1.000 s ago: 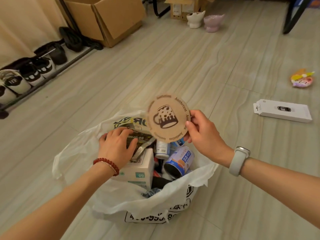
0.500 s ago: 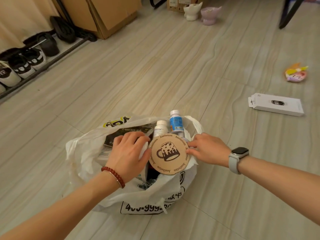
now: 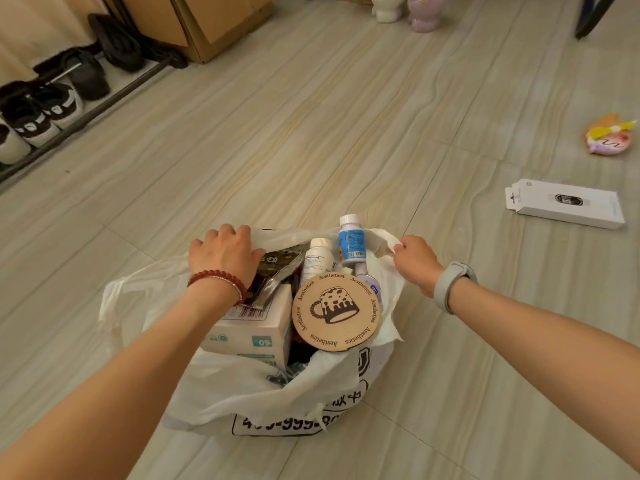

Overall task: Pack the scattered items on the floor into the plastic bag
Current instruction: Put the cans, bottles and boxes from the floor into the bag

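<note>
A white plastic bag (image 3: 221, 386) sits on the floor (image 3: 311, 133), and it is full. The left hand (image 3: 223, 252) lies on the far left edge of the bag, its fingers bent over the plastic and gripping it. A red bead bracelet (image 3: 218, 277) is on that wrist. The right hand (image 3: 415, 259) is at the far right edge of the bag. Its fingers are curled and pinch the bag's handle (image 3: 384, 242). A grey watch (image 3: 446, 284) is on that wrist.

Inside the bag, a round coaster (image 3: 336, 311) with a mug drawn on it lies on top, near the right side. Next to it, toward the left side of the bag, is a white box (image 3: 252, 329). A dark packet (image 3: 273, 271) rests on the box, partly under the left hand. Two white bottles (image 3: 351, 242) stand up at the far side of the bag.

Far to the right of the bag, a long white box (image 3: 564, 204) lies on the floor. Farther than that box from the bag is a small colourful toy (image 3: 609, 140). Far to the left of the bag, shoes (image 3: 41, 112) sit in a row.
</note>
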Available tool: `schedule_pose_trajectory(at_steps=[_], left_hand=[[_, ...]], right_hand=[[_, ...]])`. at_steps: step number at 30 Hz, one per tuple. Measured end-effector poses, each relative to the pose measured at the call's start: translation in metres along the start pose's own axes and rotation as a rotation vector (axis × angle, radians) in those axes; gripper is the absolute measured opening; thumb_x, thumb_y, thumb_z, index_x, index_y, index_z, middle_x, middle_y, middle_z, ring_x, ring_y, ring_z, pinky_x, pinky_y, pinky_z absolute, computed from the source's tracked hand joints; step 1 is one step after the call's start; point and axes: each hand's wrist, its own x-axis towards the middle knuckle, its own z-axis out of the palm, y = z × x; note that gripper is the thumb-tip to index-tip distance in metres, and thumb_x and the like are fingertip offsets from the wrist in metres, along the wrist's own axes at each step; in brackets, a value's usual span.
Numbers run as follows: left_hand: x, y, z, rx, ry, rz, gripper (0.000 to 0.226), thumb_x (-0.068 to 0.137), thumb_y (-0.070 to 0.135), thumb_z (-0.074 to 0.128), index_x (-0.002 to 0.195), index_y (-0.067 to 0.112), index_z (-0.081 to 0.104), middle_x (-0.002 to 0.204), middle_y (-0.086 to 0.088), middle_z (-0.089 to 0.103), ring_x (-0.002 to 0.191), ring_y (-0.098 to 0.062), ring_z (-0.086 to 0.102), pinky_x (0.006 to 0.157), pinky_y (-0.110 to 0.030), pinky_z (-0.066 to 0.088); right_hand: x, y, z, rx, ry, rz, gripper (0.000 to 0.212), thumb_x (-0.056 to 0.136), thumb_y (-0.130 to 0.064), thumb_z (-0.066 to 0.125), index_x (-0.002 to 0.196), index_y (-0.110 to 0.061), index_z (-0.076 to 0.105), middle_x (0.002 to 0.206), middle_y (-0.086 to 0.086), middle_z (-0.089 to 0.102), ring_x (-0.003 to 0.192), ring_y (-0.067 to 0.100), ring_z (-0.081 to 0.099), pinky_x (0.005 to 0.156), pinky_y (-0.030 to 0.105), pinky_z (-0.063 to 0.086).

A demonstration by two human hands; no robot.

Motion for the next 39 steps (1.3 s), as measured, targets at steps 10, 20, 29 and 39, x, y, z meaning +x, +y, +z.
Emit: schedule_pose_trajectory(at_steps=[10,20,29,39], left_hand=[[0.011,-0.033,-0.031,-0.513,0.32,-0.094,0.023,0.095,0.017,0.039,0.099,0.004,0.057,0.103,-0.019,0.063,0.092,-0.037,0.057,0.074,-0.04,0.043],[-0.005,-0.061,-0.043,-0.635,0.584,-0.194,0.021,0.095,0.012,0.04,0.098,-0.002,0.056,0.098,-0.022,0.061,0.086,-0.035,0.054,0.067,-0.035,0.035],[-0.013,-0.076,-0.03,-0.565,0.673,-0.199,0.022,0.095,0.012,0.041,0.097,-0.002,0.057,0.096,-0.022,0.062,0.078,-0.039,0.057,0.061,-0.034,0.033],[-0.014,-0.057,-0.022,-0.371,0.526,-0.097,0.021,0.088,0.018,0.05,0.103,0.008,0.062,0.116,-0.02,0.055,0.106,-0.037,0.051,0.088,-0.047,0.035]], right_hand=[[-0.047,-0.051,-0.036,0.118,0.36,-0.62,0.019,0.098,-0.012,0.029,0.091,-0.012,0.047,0.06,-0.006,0.04,0.055,0.011,0.039,0.049,0.013,0.032],[-0.08,-0.114,-0.036,0.241,0.485,-0.884,0.018,0.097,-0.013,0.029,0.093,-0.01,0.047,0.064,-0.001,0.047,0.058,0.013,0.043,0.052,0.018,0.039],[-0.068,-0.064,-0.055,0.157,0.613,-0.757,0.033,0.091,-0.022,0.026,0.104,0.0,0.046,0.064,-0.007,0.044,0.059,0.026,0.047,0.055,0.023,0.034],[-0.06,-0.031,-0.042,-0.578,0.425,-0.864,0.042,0.087,-0.023,0.029,0.113,-0.009,0.059,0.098,0.012,0.063,0.084,0.033,0.061,0.066,0.035,0.046]])
